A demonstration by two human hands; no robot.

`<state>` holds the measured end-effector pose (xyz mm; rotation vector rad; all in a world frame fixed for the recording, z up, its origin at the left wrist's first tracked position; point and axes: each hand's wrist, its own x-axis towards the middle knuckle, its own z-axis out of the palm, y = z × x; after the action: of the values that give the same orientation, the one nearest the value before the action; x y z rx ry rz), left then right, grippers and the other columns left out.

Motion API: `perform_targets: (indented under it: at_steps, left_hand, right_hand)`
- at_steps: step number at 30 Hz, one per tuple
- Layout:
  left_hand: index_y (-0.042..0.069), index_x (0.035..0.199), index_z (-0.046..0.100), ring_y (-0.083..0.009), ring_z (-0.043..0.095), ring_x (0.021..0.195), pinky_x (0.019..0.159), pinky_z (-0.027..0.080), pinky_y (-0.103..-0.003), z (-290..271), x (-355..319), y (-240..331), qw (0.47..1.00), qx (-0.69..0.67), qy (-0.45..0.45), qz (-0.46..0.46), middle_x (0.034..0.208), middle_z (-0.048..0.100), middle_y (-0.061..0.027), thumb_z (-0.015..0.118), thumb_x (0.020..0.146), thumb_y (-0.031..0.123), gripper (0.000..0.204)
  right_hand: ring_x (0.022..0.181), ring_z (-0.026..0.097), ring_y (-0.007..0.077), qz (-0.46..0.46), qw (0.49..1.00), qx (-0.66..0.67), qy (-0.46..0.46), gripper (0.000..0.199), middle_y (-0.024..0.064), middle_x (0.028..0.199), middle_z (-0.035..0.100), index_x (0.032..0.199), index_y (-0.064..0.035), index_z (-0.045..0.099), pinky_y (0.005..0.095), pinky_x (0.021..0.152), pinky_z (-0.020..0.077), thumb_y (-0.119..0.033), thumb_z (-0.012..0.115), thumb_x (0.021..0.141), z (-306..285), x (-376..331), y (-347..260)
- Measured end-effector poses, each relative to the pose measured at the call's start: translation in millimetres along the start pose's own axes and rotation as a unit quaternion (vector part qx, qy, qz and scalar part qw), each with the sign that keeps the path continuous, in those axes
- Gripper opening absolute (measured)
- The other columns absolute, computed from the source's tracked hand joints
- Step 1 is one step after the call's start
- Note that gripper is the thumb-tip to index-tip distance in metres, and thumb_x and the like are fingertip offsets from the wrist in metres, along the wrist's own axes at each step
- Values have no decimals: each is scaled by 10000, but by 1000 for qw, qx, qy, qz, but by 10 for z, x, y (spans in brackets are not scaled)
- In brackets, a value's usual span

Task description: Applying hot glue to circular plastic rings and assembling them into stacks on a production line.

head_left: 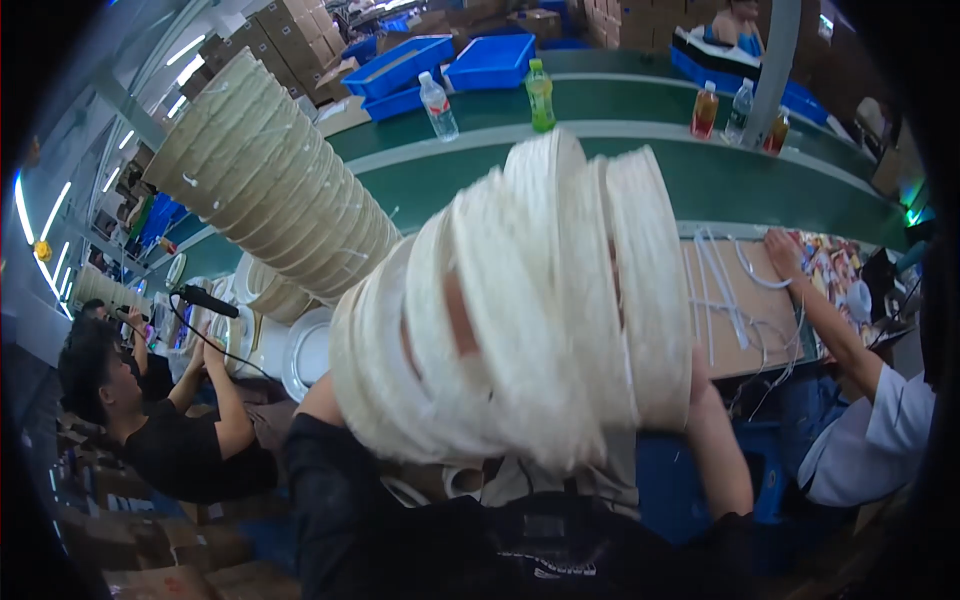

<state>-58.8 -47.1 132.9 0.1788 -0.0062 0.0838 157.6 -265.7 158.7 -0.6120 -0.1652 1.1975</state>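
Observation:
A bulky stack of cream-white rings (510, 310), rough-surfaced like wide drum bands, fills the middle of the view. It is tilted and smeared by motion, with gaps between some bands. My left hand (322, 402) grips its lower left side, mostly hidden behind the bands. At its right end, my right hand (702, 385) holds the outermost band, with the fingers out of sight. Beyond my left arm leans a tall stack of similar beige tapered bands (280, 180), nested in each other, with thin white strands on them.
A green conveyor (640, 155) runs behind, carrying bottles (540, 95) and blue trays (490, 62). White round pieces (308, 350) and a black cabled tool (210, 300) lie left, near a seated co-worker (150, 430). Another person's arm (835, 325) reaches over a brown board (735, 300) with white strips.

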Motion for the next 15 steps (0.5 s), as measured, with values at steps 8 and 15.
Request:
perform_targets:
  at_steps: [8, 15]
  left_hand:
    - [67, 1411, 442, -356, 428, 1361, 1185, 275, -536, -420, 954, 621, 996, -28, -82, -22, 1447, 464, -202, 407, 1024, 459, 551]
    - [68, 1408, 447, -347, 433, 1358, 1183, 281, -528, -962, 1080, 1023, 992, -73, -101, 35, 1443, 473, -194, 400, 1028, 452, 542]
  right_hand:
    - [1278, 528, 329, 44, 994, -103, 6, 602, 178, 1396, 524, 1436, -32, 407, 546, 1081, 395, -295, 524, 907, 104, 1138, -745]
    - [1162, 607, 364, 81, 980, -162, 82, 607, 253, 1296, 579, 1380, -2, 412, 494, 933, 502, -290, 559, 866, -32, 1529, -474]
